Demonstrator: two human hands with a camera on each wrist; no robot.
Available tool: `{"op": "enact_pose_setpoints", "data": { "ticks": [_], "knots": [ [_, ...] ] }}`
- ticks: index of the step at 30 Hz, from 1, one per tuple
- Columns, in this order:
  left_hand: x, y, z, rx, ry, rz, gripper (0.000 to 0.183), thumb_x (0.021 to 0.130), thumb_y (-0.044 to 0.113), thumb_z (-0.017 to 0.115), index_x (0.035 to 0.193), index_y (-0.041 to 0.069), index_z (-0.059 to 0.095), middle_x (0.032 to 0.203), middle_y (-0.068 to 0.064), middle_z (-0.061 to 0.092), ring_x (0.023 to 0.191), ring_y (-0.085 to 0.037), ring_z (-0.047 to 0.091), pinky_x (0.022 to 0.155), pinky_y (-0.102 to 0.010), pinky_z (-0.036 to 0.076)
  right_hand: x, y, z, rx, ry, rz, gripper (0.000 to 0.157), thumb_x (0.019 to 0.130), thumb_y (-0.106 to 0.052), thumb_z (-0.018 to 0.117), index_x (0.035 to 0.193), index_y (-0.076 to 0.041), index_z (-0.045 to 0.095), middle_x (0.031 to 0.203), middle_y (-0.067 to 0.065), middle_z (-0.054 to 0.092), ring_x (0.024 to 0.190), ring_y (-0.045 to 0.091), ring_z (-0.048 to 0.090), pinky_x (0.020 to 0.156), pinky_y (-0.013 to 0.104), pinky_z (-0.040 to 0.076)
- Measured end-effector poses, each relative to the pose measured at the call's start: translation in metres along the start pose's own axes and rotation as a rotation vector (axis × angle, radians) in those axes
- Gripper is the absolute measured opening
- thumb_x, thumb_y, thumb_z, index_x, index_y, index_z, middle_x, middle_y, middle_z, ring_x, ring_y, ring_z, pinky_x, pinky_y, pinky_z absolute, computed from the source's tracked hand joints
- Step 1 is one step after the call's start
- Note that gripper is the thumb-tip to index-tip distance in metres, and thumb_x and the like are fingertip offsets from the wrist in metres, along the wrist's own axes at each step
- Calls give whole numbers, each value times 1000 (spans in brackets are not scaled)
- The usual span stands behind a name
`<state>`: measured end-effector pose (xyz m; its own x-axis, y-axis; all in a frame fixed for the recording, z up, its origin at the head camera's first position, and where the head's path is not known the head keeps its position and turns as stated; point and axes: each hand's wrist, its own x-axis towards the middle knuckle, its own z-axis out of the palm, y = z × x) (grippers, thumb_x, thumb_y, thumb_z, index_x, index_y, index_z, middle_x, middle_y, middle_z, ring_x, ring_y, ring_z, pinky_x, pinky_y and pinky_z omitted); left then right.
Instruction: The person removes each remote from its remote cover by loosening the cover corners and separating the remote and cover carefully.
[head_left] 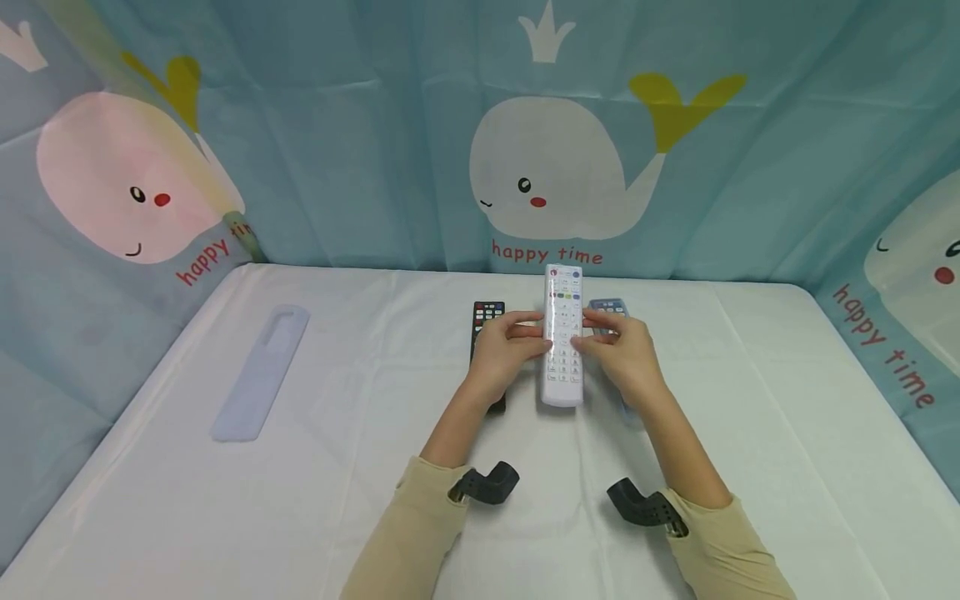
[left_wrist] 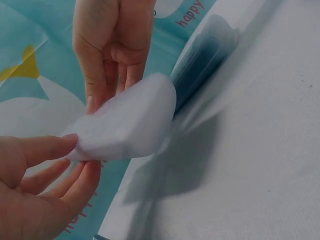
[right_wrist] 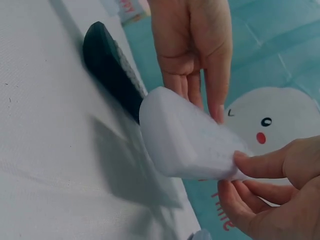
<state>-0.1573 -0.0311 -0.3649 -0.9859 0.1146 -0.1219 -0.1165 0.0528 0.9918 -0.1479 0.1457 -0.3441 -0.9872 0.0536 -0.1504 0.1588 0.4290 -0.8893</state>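
Observation:
A white remote control (head_left: 562, 367) with rows of small buttons is held up above the table between both hands. My left hand (head_left: 497, 357) pinches its left edge between thumb and fingers. On the opposite edge my right hand (head_left: 630, 354) pinches it the same way. Its rounded near end looks smooth and glossy in the left wrist view, where the remote (left_wrist: 145, 120) casts a shadow on the cloth. Partly hidden behind my left hand lies a black remote (head_left: 489, 310). A blue-grey remote (head_left: 609, 306) lies behind my right hand, mostly covered.
On the left of the white tabletop (head_left: 375, 500) lies a flat, translucent bluish sleeve (head_left: 262, 371), apart from the hands. A blue-green curtain (head_left: 360, 167) with whale prints stands along the table's back and sides. Black curved mounts (head_left: 487, 483) sit at both wrists.

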Motion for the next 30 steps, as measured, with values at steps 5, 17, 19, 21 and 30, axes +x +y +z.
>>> {"op": "enact_pose_setpoints", "data": {
  "ticks": [5, 17, 19, 21, 30],
  "knots": [
    [1, 2, -3, 3, -30, -4, 50, 94, -2, 74, 142, -6, 60, 126, -22, 71, 116, -31, 72, 94, -31, 61, 2, 1, -4, 60, -22, 7, 54, 101, -7, 72, 151, 1, 55, 148, 22, 59, 125, 32, 62, 79, 7, 49],
    [0, 3, -2, 84, -41, 30, 38, 99, 2, 72, 135, -4, 68, 121, -18, 70, 106, -28, 73, 87, -33, 64, 5, 4, -5, 162, -33, -60, 51, 97, -3, 75, 144, 9, 58, 132, 24, 63, 90, 0, 65, 78, 12, 56],
    [-1, 3, -1, 73, -31, 35, 37, 99, 3, 71, 136, -4, 68, 121, -18, 69, 105, -26, 72, 86, -32, 64, 4, 4, -5, 158, -21, -63, 51, 97, -3, 76, 143, 8, 59, 130, 22, 63, 90, 1, 64, 78, 11, 55],
    [-1, 4, 0, 59, -22, 38, 36, 100, 3, 70, 136, -3, 68, 120, -18, 69, 104, -24, 71, 84, -31, 64, 4, 3, -5, 153, -8, -63, 50, 97, -4, 76, 143, 7, 59, 129, 21, 64, 90, 2, 63, 77, 11, 54],
    [-5, 5, 3, -19, -36, 82, 34, 104, 2, 64, 137, -6, 66, 128, -22, 70, 112, -30, 71, 87, -29, 63, 2, 0, -5, 189, 33, -87, 45, 98, 0, 72, 140, 10, 60, 127, 22, 63, 88, 1, 64, 77, 14, 58]
  ]
}}
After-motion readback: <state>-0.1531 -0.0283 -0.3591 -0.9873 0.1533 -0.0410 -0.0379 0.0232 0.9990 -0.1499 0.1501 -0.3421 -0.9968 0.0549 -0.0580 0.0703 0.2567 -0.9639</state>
